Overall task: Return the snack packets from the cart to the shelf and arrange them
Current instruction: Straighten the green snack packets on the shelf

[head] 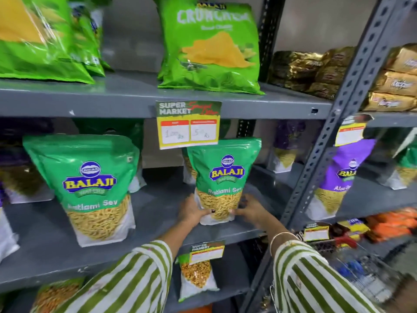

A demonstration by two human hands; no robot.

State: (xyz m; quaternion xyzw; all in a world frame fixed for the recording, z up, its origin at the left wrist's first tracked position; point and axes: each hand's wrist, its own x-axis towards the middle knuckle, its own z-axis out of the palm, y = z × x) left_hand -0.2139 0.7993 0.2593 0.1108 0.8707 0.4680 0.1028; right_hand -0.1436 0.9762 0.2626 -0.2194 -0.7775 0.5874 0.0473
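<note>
Ratlami Sev packet (222,177) upright on middle shelf (158,224), long axis vertical, near front edge | left hand (191,211) and right hand (250,211) flank its base, equally near | fingers (204,212) grasping bottom corners | cart (365,274) lower right.

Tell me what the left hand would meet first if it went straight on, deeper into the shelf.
The left hand already holds the Ratlami Sev pouch. Beyond, it would probably meet the half-hidden pouch standing behind; depth is unclear.
</note>
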